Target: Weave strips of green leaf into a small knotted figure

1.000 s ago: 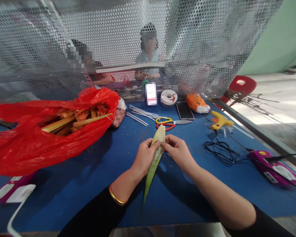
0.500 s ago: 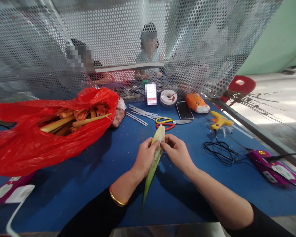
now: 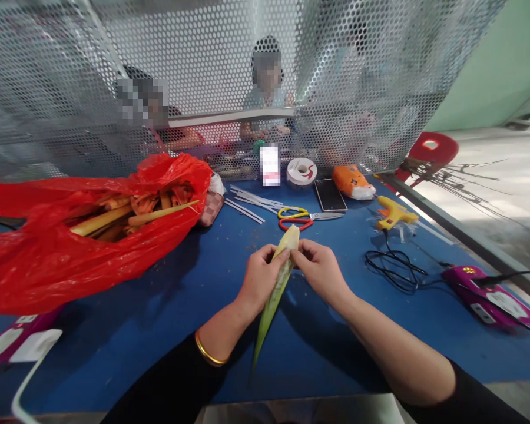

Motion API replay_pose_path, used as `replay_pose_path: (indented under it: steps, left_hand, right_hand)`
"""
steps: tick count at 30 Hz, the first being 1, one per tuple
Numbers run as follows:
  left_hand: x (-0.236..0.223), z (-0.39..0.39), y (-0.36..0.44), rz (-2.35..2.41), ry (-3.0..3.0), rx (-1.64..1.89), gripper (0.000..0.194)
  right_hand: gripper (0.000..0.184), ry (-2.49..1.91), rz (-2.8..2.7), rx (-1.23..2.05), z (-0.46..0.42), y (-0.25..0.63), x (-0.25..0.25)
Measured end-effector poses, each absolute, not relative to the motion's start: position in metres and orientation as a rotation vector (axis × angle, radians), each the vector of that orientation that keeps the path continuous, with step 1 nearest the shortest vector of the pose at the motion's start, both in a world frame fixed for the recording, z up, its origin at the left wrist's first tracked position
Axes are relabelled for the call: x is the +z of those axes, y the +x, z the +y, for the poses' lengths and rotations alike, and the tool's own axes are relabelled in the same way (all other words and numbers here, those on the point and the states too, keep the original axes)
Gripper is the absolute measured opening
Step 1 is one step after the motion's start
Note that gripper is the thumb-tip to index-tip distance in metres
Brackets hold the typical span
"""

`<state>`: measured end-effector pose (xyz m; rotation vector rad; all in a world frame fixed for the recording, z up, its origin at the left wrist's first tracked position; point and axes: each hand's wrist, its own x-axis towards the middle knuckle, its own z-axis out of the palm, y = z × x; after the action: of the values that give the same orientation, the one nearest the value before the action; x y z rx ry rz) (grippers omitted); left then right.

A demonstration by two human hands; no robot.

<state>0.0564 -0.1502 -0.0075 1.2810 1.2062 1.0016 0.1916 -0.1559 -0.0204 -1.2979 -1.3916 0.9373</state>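
A long, pale green and yellow leaf husk (image 3: 277, 288) is held over the blue table (image 3: 212, 277), its pointed tip toward me. My left hand (image 3: 259, 278) is closed around its upper part from the left. My right hand (image 3: 318, 272) pinches the husk's top edge from the right, fingers pressed together. A gold bangle (image 3: 206, 352) sits on my left wrist. Both sleeves are black.
A red plastic bag (image 3: 70, 247) of yellow and orange husks lies at the left. Scissors (image 3: 300, 218), white sticks (image 3: 249, 203), a phone (image 3: 330, 195), tape roll (image 3: 302, 171), yellow glue gun (image 3: 393, 213) with black cord, and purple power strips (image 3: 490, 294) are about. People sit behind a perforated screen (image 3: 212, 65).
Both hands and the husk have shifted slightly, with the fingers drawing closer at the husk's top. Nothing else has moved.
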Motion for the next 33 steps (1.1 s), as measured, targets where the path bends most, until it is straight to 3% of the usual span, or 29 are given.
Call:
replay_pose_path:
  steps: [11,33]
  left_hand:
    - [-0.0045,-0.149,0.0506,1.415,1.725,0.975,0.012]
    - [-0.0043,-0.149,0.0514,1.262,1.532,0.942,0.015]
  right_hand:
    - [0.024,-1.407,-1.515,0.834,-0.1597,0.189,-0.0157]
    - [0.018,-1.443,-1.427,0.789,-0.1574,0.1897,-0.0167]
